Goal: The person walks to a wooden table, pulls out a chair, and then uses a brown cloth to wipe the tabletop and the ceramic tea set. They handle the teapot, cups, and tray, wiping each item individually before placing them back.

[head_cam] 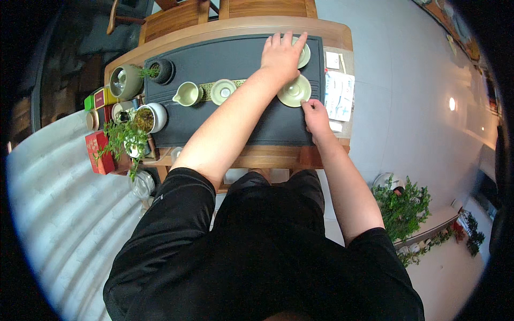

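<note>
My left hand [282, 56] lies palm down over the far right of a black tea tray [217, 54], fingers spread. It partly covers a pale green ceramic dish [304, 57]; whether it grips that dish is hidden. A second pale green dish [295, 92] sits nearer to me, and my right hand [316, 117] pinches its near right rim between thumb and finger. To the left, a pale green spouted pitcher [188, 94] and a small round pale green ceramic piece [223, 93] stand along a patterned runner [206, 92]. My left forearm crosses above part of the runner.
A dark planter [164, 71], a white pot [160, 117] and a large greenish pot [135, 82] stand at the left. Red box [99, 154] and trailing plant [124, 138] are at the left edge. A blue-and-white packet [339, 96] lies right of the tray on the wooden table [277, 157].
</note>
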A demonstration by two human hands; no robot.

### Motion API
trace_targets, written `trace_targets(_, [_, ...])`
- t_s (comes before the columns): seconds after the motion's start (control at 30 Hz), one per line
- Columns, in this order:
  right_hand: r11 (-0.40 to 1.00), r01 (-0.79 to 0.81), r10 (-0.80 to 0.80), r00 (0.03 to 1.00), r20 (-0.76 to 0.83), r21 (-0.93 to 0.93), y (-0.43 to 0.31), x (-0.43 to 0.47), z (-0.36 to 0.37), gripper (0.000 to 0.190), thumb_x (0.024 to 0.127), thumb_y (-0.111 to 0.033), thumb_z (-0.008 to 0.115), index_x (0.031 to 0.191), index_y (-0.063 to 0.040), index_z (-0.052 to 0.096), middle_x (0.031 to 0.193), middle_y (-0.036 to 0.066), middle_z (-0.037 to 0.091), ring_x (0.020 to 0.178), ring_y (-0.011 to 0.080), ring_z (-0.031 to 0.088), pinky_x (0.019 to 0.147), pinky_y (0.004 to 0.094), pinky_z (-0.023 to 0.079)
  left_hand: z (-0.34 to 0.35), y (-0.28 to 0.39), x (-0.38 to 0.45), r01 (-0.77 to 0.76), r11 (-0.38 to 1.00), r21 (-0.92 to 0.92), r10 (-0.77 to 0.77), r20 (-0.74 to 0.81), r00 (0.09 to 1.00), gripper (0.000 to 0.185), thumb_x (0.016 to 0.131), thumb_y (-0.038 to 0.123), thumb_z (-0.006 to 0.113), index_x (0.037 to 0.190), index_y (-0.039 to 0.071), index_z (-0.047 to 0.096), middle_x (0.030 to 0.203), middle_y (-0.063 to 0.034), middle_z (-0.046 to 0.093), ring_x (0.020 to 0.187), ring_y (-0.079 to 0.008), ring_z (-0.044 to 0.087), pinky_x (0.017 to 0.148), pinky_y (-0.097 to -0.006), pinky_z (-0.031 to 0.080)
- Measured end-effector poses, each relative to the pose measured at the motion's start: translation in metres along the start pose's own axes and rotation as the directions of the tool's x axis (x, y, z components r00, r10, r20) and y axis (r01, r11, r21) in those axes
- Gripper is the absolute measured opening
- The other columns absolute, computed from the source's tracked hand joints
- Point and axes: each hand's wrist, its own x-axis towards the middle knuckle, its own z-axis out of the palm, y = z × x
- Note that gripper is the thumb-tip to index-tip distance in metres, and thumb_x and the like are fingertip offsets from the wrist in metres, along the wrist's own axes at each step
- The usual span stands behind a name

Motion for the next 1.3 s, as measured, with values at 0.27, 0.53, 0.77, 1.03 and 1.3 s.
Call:
trace_targets(0.27, [0.999, 0.011, -0.012, 1.0, 0.016, 0.048, 0.015, 0.007, -0.001, 0.027, 0.101, -0.029, 0.068, 0.108, -0.002, 0.07, 0.08, 0.005, 0.066, 0.074, 0.0139, 0.058, 0.071, 0.0314, 0.048, 0.017, -0.006, 0.007, -0.011, 0.993, -0.114, 0.01, -0.007, 1.0, 0.097, 0.067, 0.017, 0.089, 0.156, 0.021, 0.049, 0.15, -0.0175, 0.052, 0.132, -0.0409, 0.054, 0.112, -0.0505, 0.048])
trace_targets(0.53, [0.997, 0.011, -0.016, 0.998, 0.06, 0.073, 0.014, 0.011, -0.01, 0.025, 0.103, -0.025, 0.064, 0.113, -0.003, 0.07, 0.079, 0.003, 0.065, 0.071, 0.0123, 0.057, 0.066, 0.0301, 0.046, -0.012, 0.014, -0.04, -0.047, 0.973, -0.227, 0.018, -0.128, 0.992, 0.09, 0.062, 0.017, 0.089, 0.147, 0.017, 0.057, 0.14, -0.0193, 0.055, 0.126, -0.0415, 0.054, 0.108, -0.0505, 0.048])
trace_targets(0.77, [0.992, -0.044, 0.021, 0.981, 0.194, 0.115, 0.01, 0.009, -0.02, 0.021, 0.104, -0.021, 0.062, 0.114, -0.005, 0.071, 0.074, 0.0, 0.062, 0.059, 0.0093, 0.051, 0.053, 0.0285, 0.039, 0.008, 0.04, -0.086, -0.031, 0.947, -0.32, 0.013, -0.057, 0.998, 0.093, 0.061, 0.011, 0.089, 0.148, 0.015, 0.057, 0.14, -0.0186, 0.053, 0.127, -0.0404, 0.053, 0.108, -0.0503, 0.047])
trace_targets(1.03, [0.992, -0.039, 0.011, 0.973, 0.231, 0.12, 0.006, 0.003, -0.021, 0.019, 0.104, -0.018, 0.061, 0.113, -0.004, 0.07, 0.072, -0.001, 0.06, 0.056, 0.0091, 0.048, 0.049, 0.0288, 0.037, 0.019, 0.037, -0.086, -0.062, 0.948, -0.312, 0.021, -0.132, 0.991, 0.091, 0.065, 0.018, 0.091, 0.149, 0.016, 0.056, 0.143, -0.0185, 0.053, 0.128, -0.0398, 0.052, 0.108, -0.0507, 0.047])
trace_targets(1.3, [0.997, -0.006, -0.013, 0.974, 0.228, 0.079, 0.01, 0.009, -0.019, 0.02, 0.102, -0.017, 0.063, 0.112, -0.002, 0.071, 0.079, 0.001, 0.064, 0.066, 0.01, 0.054, 0.06, 0.0286, 0.043, 0.01, 0.03, -0.088, -0.126, 0.927, -0.354, 0.078, -0.147, 0.986, 0.088, 0.072, 0.024, 0.091, 0.151, 0.011, 0.054, 0.153, -0.0207, 0.049, 0.142, -0.0421, 0.047, 0.117, -0.0509, 0.043])
